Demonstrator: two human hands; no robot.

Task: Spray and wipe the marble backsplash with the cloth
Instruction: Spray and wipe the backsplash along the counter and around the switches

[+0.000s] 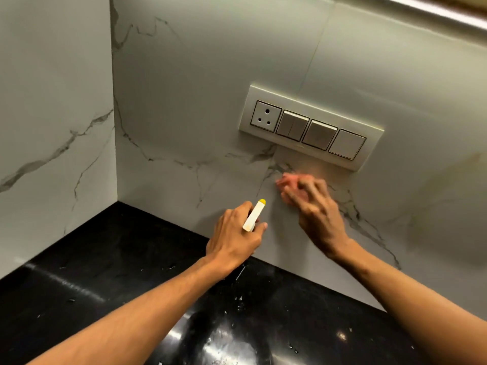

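My left hand [232,233]: fingers wrapped round white spray bottle [254,216], yellow tip toward marble backsplash [197,101], above rear edge of black bench [105,272]. My right hand [319,214], blurred: fingers curled over bunched pink cloth [290,185], pressed to backsplash just below switch plate [311,127].

The white grey-veined marble backsplash [184,101] stands upright along the back edge of the black worktop [118,246] and meets a matching side wall at the back left corner. A crumpled pink cloth [290,180], blurred, is pressed flat against it by the right hand [313,209], above the back edge. The white spray bottle with a yellow nozzle tip [254,216] is gripped in the left hand [234,233] just left of the cloth, its nozzle tilted up towards the marble.
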